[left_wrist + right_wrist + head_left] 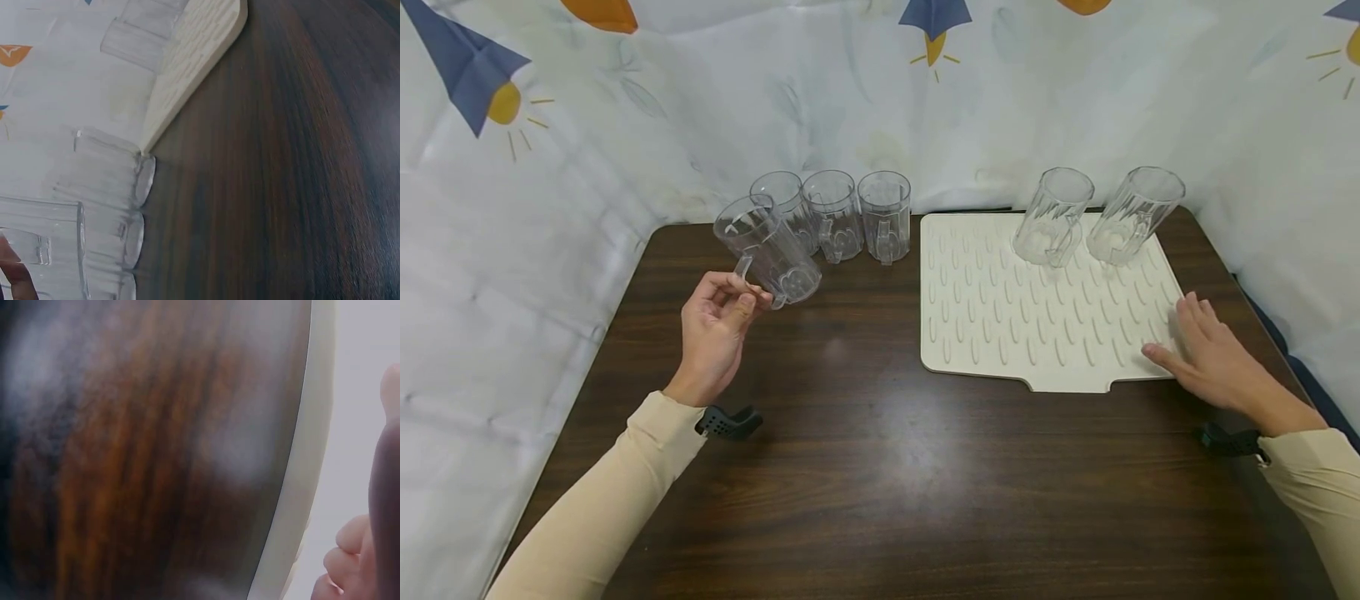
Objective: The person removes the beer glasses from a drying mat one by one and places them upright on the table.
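Observation:
My left hand (717,327) pinches the handle of a clear glass mug (775,254), which tilts above the table at the left. Part of that mug (37,250) and a fingertip show in the left wrist view's lower left corner. Behind it, a row of three clear mugs (884,208) stands upright at the table's back edge. My right hand (1217,354) lies with straight fingers at the right edge of a cream drying mat (977,308). Toward the mat's back right stand two more clear mugs, a left one (1052,218) and a right one (1133,218).
The dark wooden table (880,492) stretches in front of the mat and mugs. A white patterned cloth (700,108) hangs behind the table and along both sides. Raised oval ridges cover the mat, and a tab juts from its front edge.

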### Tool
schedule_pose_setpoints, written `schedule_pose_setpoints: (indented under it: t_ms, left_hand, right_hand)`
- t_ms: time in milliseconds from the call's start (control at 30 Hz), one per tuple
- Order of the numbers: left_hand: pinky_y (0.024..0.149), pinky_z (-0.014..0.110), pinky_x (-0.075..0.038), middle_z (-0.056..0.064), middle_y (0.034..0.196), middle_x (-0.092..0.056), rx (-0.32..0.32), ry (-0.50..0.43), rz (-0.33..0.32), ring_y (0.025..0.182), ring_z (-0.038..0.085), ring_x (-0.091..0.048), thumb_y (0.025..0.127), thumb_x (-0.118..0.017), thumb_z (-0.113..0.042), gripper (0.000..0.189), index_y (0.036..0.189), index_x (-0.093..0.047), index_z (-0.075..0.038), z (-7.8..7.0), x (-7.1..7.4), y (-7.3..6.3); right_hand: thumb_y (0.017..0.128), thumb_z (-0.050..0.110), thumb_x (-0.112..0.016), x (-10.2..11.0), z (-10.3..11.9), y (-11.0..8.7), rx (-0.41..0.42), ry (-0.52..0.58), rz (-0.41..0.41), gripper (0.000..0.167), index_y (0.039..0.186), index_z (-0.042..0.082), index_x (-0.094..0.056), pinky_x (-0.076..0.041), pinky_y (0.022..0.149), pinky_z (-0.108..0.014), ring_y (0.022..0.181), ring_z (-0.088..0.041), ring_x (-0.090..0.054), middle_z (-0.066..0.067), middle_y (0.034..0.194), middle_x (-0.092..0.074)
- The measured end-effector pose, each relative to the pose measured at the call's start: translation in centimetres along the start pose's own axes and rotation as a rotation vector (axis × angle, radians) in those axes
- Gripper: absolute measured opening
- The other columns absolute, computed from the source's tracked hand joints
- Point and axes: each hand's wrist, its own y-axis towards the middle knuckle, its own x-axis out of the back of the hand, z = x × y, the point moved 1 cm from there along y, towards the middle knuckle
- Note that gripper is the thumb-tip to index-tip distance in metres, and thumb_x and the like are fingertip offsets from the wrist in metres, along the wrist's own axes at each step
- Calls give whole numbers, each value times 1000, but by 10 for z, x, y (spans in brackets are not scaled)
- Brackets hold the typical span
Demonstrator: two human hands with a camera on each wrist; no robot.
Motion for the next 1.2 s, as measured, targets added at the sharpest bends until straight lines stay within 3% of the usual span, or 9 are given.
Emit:
schedule_pose_setpoints:
  t_ms: [367, 667, 1200]
  left_hand:
    - [85, 19, -62, 4, 97, -65, 34, 137, -75, 89, 13, -71, 99, -57, 11, 17, 99, -60, -6, 13, 15, 2]
    - [82, 19, -62, 4, 91, -66, 32, 200, -113, 85, 11, -72, 98, -55, 15, 21, 96, -61, -5, 23, 23, 2]
    - [81, 17, -61, 3, 90, -67, 35, 238, -118, 85, 11, -71, 97, -55, 17, 22, 96, -60, -5, 30, 29, 0]
  right_hand:
    - [108, 48, -49, -4, -1, 1, -22, -79, 98, 96, 158, -16, 4, -12, 113, -86, 153, -63, 8, -43, 163, 12]
    - [107, 53, -46, -5, -2, 0, -60, -106, 156, 101, 157, -15, 8, -9, 115, -85, 153, -60, 13, -42, 162, 16]
    - [106, 55, -47, -3, 1, -1, -70, -110, 158, 103, 157, -16, 9, -10, 115, -85, 153, -60, 11, -42, 163, 15]
